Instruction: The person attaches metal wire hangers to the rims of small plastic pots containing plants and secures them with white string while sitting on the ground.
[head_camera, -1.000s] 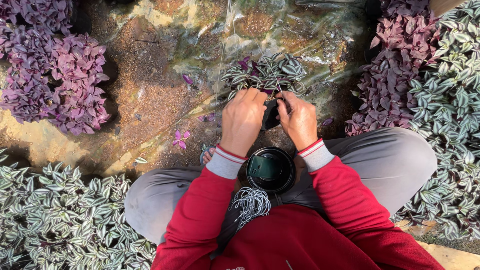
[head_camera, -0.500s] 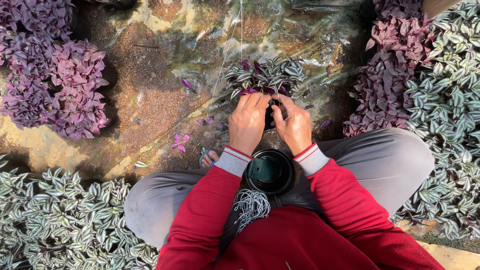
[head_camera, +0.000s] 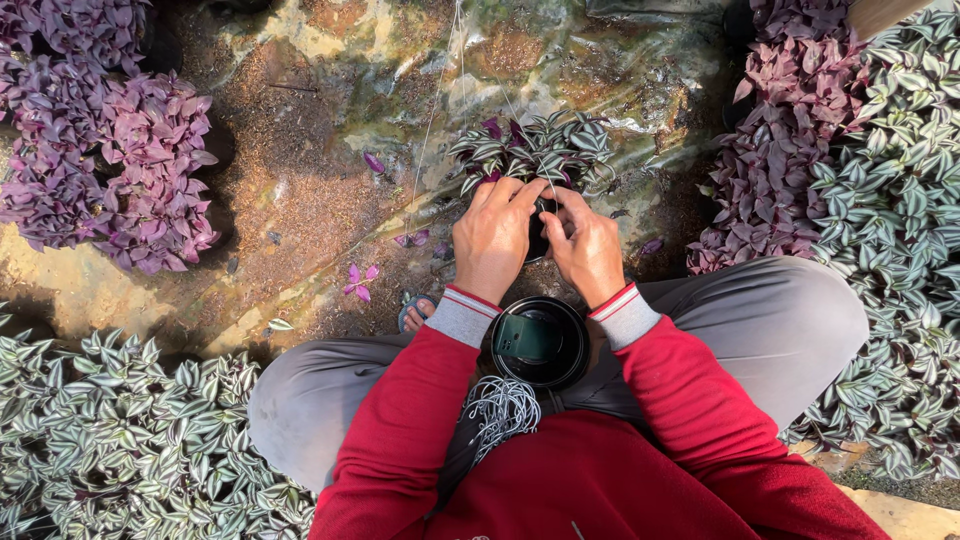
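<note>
1. The left hand (head_camera: 492, 240) curls around the left side of a small black pot (head_camera: 538, 232), fingers closed on its rim.
2. The right hand (head_camera: 588, 250) grips the pot's right side, fingers bent against it.
3. The pot sits on the ground just beyond the person's crossed legs, and a striped green-and-purple plant (head_camera: 535, 150) spreads from its far side.
4. An empty black pot (head_camera: 540, 343) rests in the lap, near the wrists.
5. A bundle of thin wire (head_camera: 500, 410) lies just beside it, nearer the body.
6. Purple-leaved plants (head_camera: 110, 160) stand far left.
</note>
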